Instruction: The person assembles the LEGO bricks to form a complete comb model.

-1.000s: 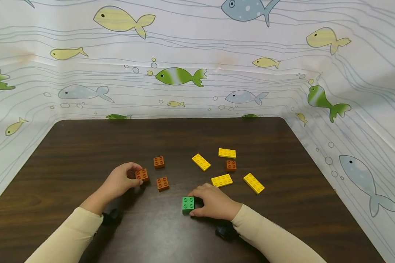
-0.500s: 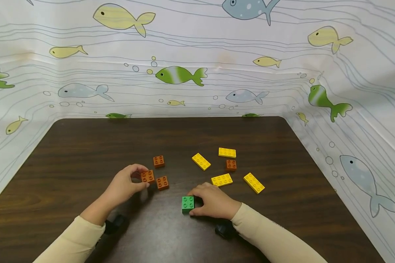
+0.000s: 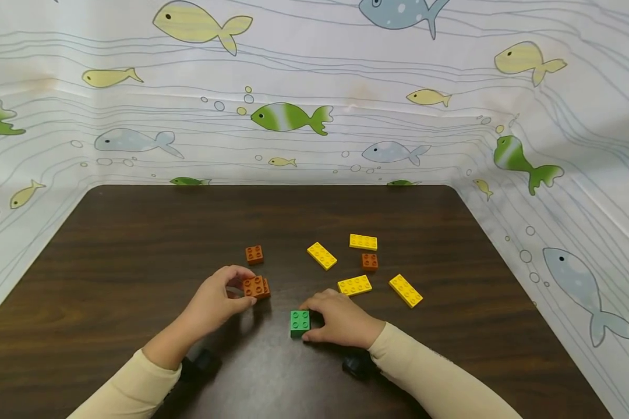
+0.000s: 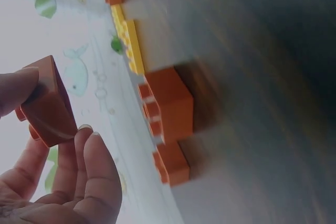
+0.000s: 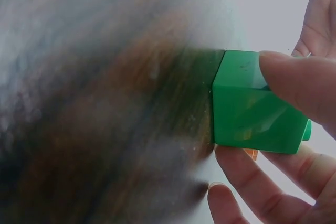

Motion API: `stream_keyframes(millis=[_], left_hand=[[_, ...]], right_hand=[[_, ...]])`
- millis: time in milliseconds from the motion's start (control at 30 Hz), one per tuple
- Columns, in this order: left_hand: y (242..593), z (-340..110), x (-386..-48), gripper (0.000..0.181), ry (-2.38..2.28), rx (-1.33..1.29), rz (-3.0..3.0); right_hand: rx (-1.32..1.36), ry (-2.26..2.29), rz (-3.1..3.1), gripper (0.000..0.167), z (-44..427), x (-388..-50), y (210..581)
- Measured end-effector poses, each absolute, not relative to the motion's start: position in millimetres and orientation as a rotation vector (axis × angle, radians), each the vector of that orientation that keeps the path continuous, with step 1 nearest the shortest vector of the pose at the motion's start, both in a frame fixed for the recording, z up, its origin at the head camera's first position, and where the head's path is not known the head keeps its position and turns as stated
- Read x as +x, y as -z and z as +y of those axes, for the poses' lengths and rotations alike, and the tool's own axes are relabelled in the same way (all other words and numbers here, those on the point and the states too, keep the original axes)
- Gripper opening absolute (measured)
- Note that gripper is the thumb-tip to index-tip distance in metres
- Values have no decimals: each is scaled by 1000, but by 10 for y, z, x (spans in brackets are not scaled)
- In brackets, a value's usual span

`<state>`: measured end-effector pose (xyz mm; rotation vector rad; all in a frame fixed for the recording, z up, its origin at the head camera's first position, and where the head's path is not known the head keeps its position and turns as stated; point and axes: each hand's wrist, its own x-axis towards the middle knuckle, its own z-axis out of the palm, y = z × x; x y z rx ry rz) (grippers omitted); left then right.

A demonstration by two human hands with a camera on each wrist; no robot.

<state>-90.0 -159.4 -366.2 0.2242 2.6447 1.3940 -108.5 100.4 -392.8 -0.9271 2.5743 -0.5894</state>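
My left hand [image 3: 214, 298] pinches an orange-brown brick [image 3: 253, 287] between thumb and fingers. In the left wrist view that brick [image 4: 50, 103] is tilted and raised off the table, apart from the orange brick [image 4: 170, 106] standing there. From the head view the held brick partly covers the standing one [image 3: 267, 288]. On the table, my right hand [image 3: 343, 321] grips a green brick [image 3: 300, 323]. The right wrist view shows the thumb on one side of the green brick [image 5: 257, 108] and fingers on the other.
Another orange brick [image 3: 254, 254] lies behind the left hand. Several flat yellow bricks [image 3: 354, 286] lie beyond the right hand, around an orange one [image 3: 369, 262]. A fish-patterned curtain [image 3: 293, 58] borders the dark table [image 3: 152, 233].
My left hand has moved right with its brick, from beside the nearer loose orange brick to a place where it overlaps that one in the head view. The right hand stays on the green brick.
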Motion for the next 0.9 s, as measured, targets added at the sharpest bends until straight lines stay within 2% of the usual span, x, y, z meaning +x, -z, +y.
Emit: stream_keyframes(millis=[900], left_hand=[[3732, -1124, -829, 32, -1423, 462, 2499]], right_hand=[[-940, 597, 2566, 45, 1025, -1119, 3953]])
